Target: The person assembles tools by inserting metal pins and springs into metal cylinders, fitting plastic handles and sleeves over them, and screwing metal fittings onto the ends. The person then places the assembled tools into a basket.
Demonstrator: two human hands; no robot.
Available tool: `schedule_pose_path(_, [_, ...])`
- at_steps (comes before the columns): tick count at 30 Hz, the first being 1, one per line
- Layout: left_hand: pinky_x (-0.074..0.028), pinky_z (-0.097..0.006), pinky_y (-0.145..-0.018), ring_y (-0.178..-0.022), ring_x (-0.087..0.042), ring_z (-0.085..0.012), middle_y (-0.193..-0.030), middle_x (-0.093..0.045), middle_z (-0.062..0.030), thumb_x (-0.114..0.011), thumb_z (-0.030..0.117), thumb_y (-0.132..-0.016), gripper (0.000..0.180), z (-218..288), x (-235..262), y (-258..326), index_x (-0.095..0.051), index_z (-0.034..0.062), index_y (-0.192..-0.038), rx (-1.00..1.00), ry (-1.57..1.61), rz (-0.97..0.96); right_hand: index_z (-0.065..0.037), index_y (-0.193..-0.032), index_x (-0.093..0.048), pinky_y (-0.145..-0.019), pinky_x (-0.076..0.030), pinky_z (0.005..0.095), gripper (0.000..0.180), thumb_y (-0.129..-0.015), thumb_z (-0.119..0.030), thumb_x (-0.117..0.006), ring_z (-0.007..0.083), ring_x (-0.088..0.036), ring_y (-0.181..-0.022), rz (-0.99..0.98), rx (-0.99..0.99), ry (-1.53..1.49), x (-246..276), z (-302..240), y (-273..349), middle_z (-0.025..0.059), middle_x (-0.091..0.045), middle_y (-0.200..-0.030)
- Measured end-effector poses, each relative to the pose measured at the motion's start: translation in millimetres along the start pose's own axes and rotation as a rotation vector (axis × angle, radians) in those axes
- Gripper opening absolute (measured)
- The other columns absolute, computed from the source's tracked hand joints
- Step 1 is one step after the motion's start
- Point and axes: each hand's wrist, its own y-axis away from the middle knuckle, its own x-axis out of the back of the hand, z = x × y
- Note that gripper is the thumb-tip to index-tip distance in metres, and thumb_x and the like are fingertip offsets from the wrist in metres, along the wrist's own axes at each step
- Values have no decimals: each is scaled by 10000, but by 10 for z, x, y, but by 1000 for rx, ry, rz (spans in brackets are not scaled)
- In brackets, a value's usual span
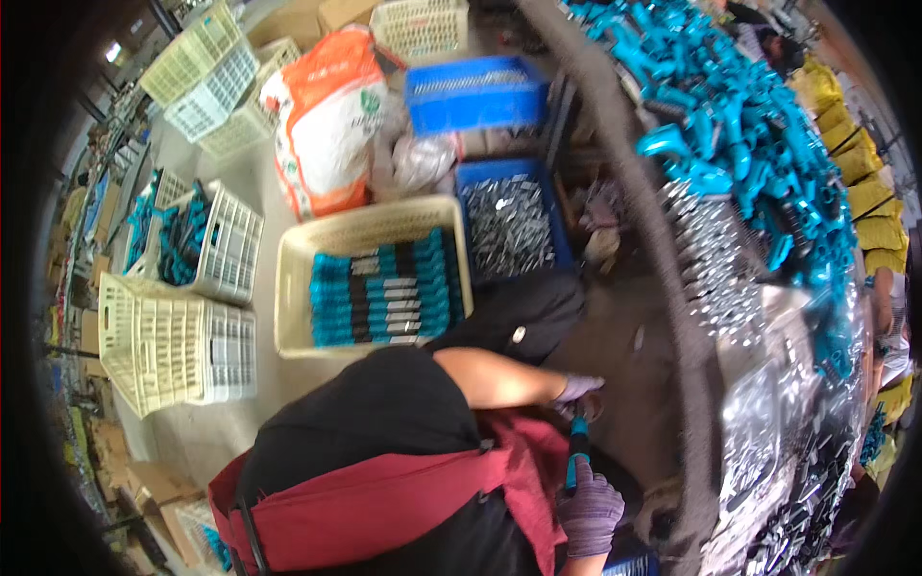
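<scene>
Both my hands wear purplish knit gloves and are close together in front of my body, at the lower right of the head view. Between them is a teal-and-black handled tool (578, 442), slim and held lengthwise; its exact kind cannot be made out. My left hand (574, 388) is closed at its far end, where the detail is small and partly hidden. The fingers of my right hand (592, 509) are wrapped around its near teal end. A beige crate (373, 223) to the left holds a neat stack of similar teal-and-black handles (379, 288).
Right of me, a worktable with a padded grey edge (677, 317) bears heaped teal plastic handles (740, 134) and shiny metal parts (706, 254). Beyond my knee stand blue bins (475, 110) of metal pieces and a white-orange sack (327, 134). Plastic crates (154, 336) stand at left.
</scene>
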Motion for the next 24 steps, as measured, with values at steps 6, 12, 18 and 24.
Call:
schedule_pose_path(6, [-502, -497, -560, -647, -567, -259, -768, -551, -101, -570, 274, -836, 200, 305, 9, -10, -560, 75, -853, -33, -64, 210, -143, -1097, -541, -479, -413, 386, 404, -718, -226, -655, 260, -531, -548, 540, 220, 107, -228, -229, 505, 80, -540, -727])
schedule_pose_path(12, [-358, -314, -461, -403, -325, -107, -502, -312, 54, -520, 258, -866, 150, 672, 128, 444, -488, 130, -793, -378, 791, -296, -49, -1069, -538, -547, -458, 341, 426, -754, -295, -684, 216, -528, -571, 862, -102, -967, -317, -677, 471, 43, -547, -745])
schedule_pose_path(18, [-360, -291, -441, -400, -325, -98, -499, -295, 63, -532, 301, -874, 137, 978, 340, 1764, -497, 168, -870, -739, 747, -411, -88, -877, -511, -516, -415, 277, 322, -858, -408, -533, 117, -451, -561, -111, -207, -2450, 38, -855, 14, 2, -484, -716])
schedule_pose_path(24, [-474, -334, -503, -519, -512, -136, -649, -483, -9, -579, 350, -847, 266, 1077, 744, 2461, -476, 117, -925, -1100, 677, -219, -33, -1102, -468, -552, -395, 307, 410, -877, -372, -519, 128, -419, -586, -340, 145, -2684, -18, -1272, -674, 26, -435, -733])
